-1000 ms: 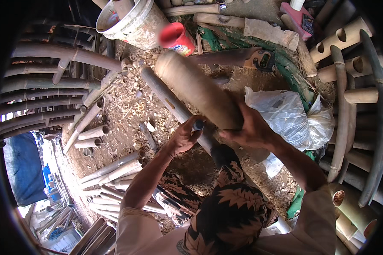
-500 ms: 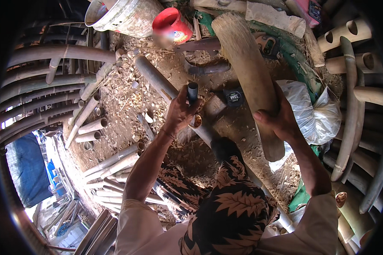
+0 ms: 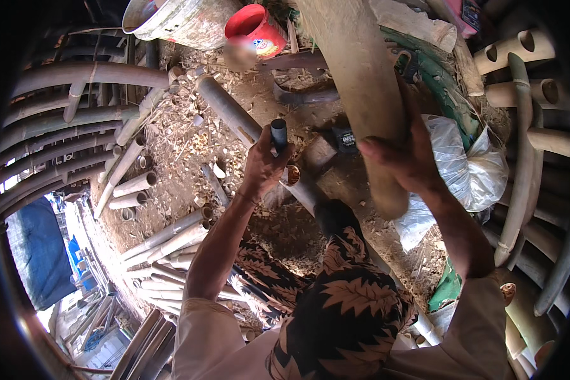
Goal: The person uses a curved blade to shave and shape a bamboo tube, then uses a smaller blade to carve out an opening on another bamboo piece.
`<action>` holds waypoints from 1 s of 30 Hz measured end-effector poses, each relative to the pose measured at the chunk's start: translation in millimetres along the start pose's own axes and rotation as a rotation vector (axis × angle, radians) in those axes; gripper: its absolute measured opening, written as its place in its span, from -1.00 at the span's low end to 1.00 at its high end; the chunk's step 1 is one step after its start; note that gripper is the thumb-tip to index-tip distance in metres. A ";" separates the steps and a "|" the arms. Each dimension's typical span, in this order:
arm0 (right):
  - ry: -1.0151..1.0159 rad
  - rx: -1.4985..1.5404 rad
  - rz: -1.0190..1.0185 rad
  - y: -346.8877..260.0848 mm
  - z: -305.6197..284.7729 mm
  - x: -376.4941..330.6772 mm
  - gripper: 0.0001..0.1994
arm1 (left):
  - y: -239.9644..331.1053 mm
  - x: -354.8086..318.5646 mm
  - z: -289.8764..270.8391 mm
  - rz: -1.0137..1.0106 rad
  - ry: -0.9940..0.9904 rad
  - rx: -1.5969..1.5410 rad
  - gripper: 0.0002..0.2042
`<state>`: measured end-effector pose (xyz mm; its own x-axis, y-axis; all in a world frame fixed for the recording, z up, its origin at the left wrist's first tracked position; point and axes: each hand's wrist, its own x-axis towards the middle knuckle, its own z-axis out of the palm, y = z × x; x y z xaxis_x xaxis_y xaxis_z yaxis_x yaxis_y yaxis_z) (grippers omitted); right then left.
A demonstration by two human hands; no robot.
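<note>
My left hand (image 3: pixel 265 166) is closed around an upright dark round-ended tool (image 3: pixel 278 130), whose lower end my fingers hide. It stands over a long bamboo pole (image 3: pixel 225 109) that runs diagonally below me. A hole with a reddish-brown inside (image 3: pixel 291 175) shows in the pole just beside this hand. My right hand (image 3: pixel 402 155) grips a thick wooden club (image 3: pixel 354 69), held up off the ground with its broad end pointing away from me. My leg in patterned cloth (image 3: pixel 339 234) lies against the near part of the pole.
Wood chips (image 3: pixel 177 133) litter the ground. A red bucket (image 3: pixel 259 31) and a larger whitish bucket (image 3: pixel 183 22) stand at the back. A tape measure (image 3: pixel 345 137), a wooden block (image 3: pixel 318 154) and a plastic bag (image 3: pixel 465 164) lie around the club. Bamboo poles (image 3: pixel 529 177) are stacked on both sides.
My right hand has raised the club and shifted it slightly left, so it looks larger. My left hand and the dark tool have barely moved.
</note>
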<state>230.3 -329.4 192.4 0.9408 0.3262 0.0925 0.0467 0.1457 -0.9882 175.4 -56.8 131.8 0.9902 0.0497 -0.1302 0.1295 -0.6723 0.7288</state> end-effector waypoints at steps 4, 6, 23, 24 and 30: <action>-0.316 -0.521 0.055 5.0 9.3 4.3 -0.03 | -5.4 -0.6 4.2 0.024 0.017 -0.001 -0.69; -0.617 -0.798 0.285 -27.6 9.6 26.4 -0.04 | -7.7 -9.4 3.3 0.031 0.052 0.015 -0.70; -0.061 -0.163 -0.334 -25.8 44.8 30.2 0.02 | -17.8 -29.1 3.4 0.016 0.034 -0.186 -0.83; -0.151 -0.231 -0.283 -24.3 47.9 29.0 0.03 | -21.7 -30.9 1.3 0.052 0.042 -0.204 -0.83; -0.785 -1.005 0.076 -42.5 45.4 33.5 0.04 | -31.0 -45.6 1.8 0.038 0.084 -0.213 -0.73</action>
<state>244.6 -282.3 243.1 0.5184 0.8144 -0.2608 0.5573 -0.5531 -0.6193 126.2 -39.5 114.0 0.9943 0.0944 -0.0499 0.0910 -0.5045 0.8586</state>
